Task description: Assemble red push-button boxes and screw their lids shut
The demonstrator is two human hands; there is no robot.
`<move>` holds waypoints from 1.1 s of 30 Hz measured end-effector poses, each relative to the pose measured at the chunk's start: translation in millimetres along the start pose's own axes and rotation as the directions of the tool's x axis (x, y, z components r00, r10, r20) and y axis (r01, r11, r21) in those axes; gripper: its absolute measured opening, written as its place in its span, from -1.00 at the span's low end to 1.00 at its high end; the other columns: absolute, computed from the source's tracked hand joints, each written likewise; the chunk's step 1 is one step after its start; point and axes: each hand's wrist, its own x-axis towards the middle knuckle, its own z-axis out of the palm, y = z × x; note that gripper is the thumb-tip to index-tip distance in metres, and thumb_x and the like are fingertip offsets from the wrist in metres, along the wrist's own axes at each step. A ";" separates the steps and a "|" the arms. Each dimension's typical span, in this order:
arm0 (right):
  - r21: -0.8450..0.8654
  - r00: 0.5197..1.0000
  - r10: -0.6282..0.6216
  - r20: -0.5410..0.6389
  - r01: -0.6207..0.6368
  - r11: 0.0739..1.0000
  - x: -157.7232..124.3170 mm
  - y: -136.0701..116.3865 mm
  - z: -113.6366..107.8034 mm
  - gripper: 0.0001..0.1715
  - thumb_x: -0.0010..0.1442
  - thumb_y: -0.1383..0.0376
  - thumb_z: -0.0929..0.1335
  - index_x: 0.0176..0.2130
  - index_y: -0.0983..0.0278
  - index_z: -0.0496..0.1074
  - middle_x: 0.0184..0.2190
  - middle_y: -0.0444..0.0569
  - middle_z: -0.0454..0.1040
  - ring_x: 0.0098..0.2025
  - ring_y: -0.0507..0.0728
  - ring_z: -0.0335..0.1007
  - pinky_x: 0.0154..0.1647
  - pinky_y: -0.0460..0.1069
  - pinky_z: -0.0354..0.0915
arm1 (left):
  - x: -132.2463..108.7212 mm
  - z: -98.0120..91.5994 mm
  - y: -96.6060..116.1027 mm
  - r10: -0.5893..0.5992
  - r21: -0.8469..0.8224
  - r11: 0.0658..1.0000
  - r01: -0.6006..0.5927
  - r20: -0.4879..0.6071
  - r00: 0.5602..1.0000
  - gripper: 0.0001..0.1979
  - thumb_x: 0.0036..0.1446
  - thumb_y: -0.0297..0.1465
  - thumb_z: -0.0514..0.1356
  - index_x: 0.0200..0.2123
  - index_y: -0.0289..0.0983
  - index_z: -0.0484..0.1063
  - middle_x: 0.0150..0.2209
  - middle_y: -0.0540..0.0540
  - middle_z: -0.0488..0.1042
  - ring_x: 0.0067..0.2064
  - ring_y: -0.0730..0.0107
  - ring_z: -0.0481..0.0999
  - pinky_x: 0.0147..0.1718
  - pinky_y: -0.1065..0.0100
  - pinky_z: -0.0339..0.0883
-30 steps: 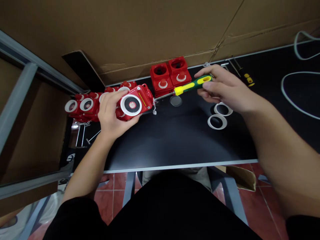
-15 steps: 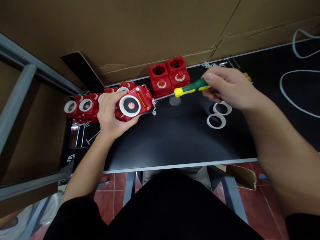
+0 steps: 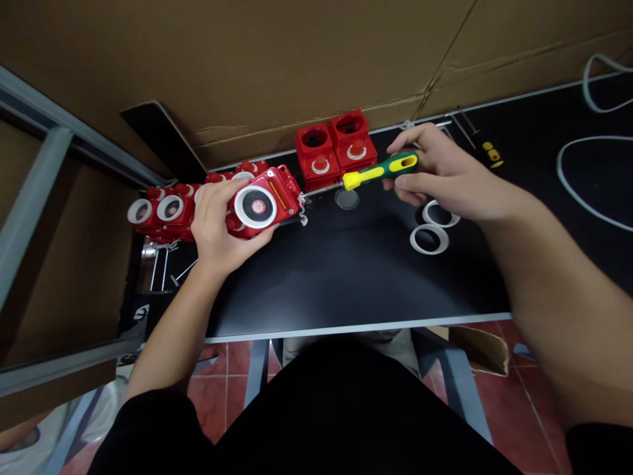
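My left hand (image 3: 217, 221) is wrapped round a red box-shaped unit (image 3: 267, 201) with a white round face, holding it on its side on the black table (image 3: 346, 277). My right hand (image 3: 440, 175) grips the green and yellow handle of a screwdriver (image 3: 378, 171). Its metal shaft runs left and its tip meets the right end of the red unit, where a small white cord hangs.
More red units (image 3: 163, 211) lie in a row left of my hand, and two open red housings (image 3: 336, 148) stand at the back. Two white rings (image 3: 430, 237) and a clear disc (image 3: 346, 199) lie nearby. A second screwdriver (image 3: 487, 150), white cable (image 3: 583, 191) and cardboard wall (image 3: 297, 66) border the table.
My right hand has turned the screwdriver handle between its fingers while the tip stays at the red unit. The left hand and the unit have hardly moved.
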 end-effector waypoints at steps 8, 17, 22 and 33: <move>-0.053 0.998 -0.062 -0.028 0.061 0.997 0.8 -4.5 -1.5 -0.58 0.30 0.21 0.54 0.04 0.24 0.37 -0.31 -0.10 0.61 -0.56 -0.08 0.35 -0.55 -0.12 0.18 | -0.7 1.4 -3.0 0.015 -0.048 0.999 -0.015 0.011 1.000 -0.07 0.02 0.08 0.64 0.37 0.03 0.39 0.28 -0.19 0.64 0.23 -0.29 0.67 0.29 -0.28 0.47; -0.243 0.995 -0.015 -0.103 -0.011 0.970 -0.1 -7.5 -3.6 -0.12 0.25 -0.50 0.44 -0.33 0.25 0.41 -0.63 -0.13 0.43 -0.69 -0.09 0.17 -0.67 -0.12 0.06 | 2.0 -3.0 3.5 0.031 -0.043 0.999 -0.030 0.022 0.999 -0.15 0.10 0.11 0.59 0.35 0.05 0.39 0.27 -0.16 0.65 0.22 -0.25 0.69 0.24 -0.35 0.51; -0.313 0.986 0.040 -0.160 -0.090 0.946 -0.8 -2.6 2.2 0.01 0.32 -0.59 0.23 -0.42 0.26 0.40 -0.73 -0.15 0.21 -0.68 -0.07 0.10 -0.69 -0.10 0.01 | -0.4 -1.9 0.3 -0.013 -0.011 1.000 0.013 0.045 0.999 -0.11 0.06 0.17 0.59 0.34 0.05 0.39 0.26 -0.18 0.66 0.24 -0.29 0.67 0.27 -0.37 0.49; -0.034 0.999 -0.037 -0.035 0.036 0.999 1.0 1.0 -0.7 -0.51 0.33 0.05 0.57 0.02 0.20 0.35 -0.45 -0.21 0.43 -0.59 -0.09 0.17 -0.61 -0.13 0.05 | 2.9 -3.5 4.7 0.007 -0.088 0.996 -0.005 0.020 1.000 -0.14 0.11 0.03 0.62 0.38 0.12 0.37 0.30 -0.16 0.63 0.26 -0.27 0.67 0.31 -0.35 0.46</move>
